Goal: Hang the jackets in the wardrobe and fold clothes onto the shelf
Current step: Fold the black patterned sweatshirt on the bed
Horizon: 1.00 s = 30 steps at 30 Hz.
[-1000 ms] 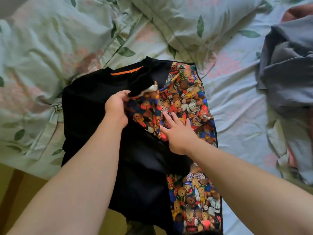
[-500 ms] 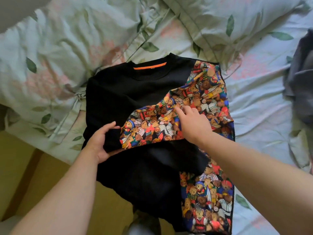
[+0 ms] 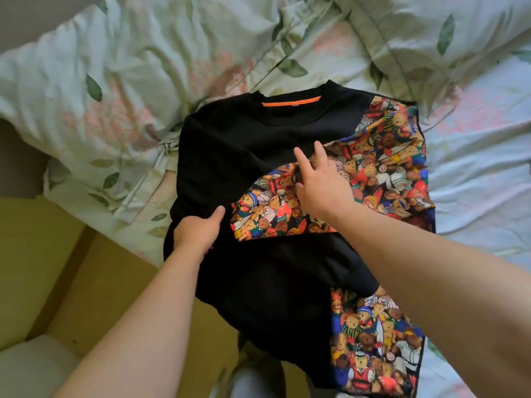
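A black sweatshirt [image 3: 241, 145] with an orange neck tab lies on the bed, its hem hanging over the edge. Its teddy-bear print sleeve [image 3: 382, 173] is folded across the chest toward the left. My left hand [image 3: 198, 229] rests on the black cuff end of that sleeve at the garment's left side, thumb up; whether its fingers curl round the fabric is hidden. My right hand [image 3: 321, 185] lies flat on the print sleeve with fingers spread, pressing it down. A second bear-print panel [image 3: 376, 349] shows at the lower right.
The bed is covered with a rumpled pale green floral duvet [image 3: 120, 81] and sheet [image 3: 482, 179]. A yellow-tan floor [image 3: 57, 254] and a whitish object [image 3: 28, 372] lie at the lower left, beside the bed edge.
The print sleeve has been laid across the chest to the left. My left hand carried the cuff down and left. My right hand slid up along the sleeve and spread flat.
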Motion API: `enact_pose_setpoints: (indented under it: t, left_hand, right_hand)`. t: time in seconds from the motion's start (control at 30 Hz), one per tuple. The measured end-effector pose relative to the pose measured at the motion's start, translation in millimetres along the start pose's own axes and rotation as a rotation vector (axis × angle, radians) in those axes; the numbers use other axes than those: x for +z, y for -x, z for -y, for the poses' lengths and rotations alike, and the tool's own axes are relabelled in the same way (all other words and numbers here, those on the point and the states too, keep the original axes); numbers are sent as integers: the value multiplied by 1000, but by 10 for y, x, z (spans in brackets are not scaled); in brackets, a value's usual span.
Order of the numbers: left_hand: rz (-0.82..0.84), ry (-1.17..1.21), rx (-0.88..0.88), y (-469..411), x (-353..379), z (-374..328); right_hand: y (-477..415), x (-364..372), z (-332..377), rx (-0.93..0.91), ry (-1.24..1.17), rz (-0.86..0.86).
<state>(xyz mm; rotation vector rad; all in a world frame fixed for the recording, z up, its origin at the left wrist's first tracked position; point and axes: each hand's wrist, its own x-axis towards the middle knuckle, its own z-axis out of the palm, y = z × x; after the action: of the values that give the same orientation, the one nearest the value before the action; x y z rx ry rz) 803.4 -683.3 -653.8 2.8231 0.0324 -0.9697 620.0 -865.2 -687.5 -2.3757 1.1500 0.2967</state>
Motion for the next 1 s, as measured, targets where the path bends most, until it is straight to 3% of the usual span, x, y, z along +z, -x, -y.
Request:
enact_pose_setpoints:
  t: [0.07, 0.17, 0.27, 0.37, 0.4, 0.57, 0.73, 0.87, 1.0]
  left_hand:
    - [40, 21, 6, 33, 0, 16]
    - [-59, 132, 136, 26, -10, 62]
    - [-58, 525, 195, 21, -23, 100]
    - [112, 1043, -12, -40, -28, 93]
    - [116, 1096, -62, -85, -10, 96]
    - [-201, 594, 87, -21, 34, 39]
    - [-56, 372, 194, 65, 147, 136]
    - [-69, 103, 328, -23, 183, 247]
    - [-159, 47, 327, -177, 130, 235]
  right_hand:
    - [29, 55, 80, 7, -3, -24]
    - [77, 131, 214, 72, -66, -75]
    - [97, 222, 374, 212, -232, -138]
    - [53, 306, 530, 285, -282, -148]
    - [43, 333, 571, 290, -262, -123]
    - [94, 504, 598, 227, -120, 54]
    - [89, 625, 598, 219, -77, 91]
    - [85, 654, 621, 234, -46, 91]
    - [48, 625, 587, 231, -35, 131]
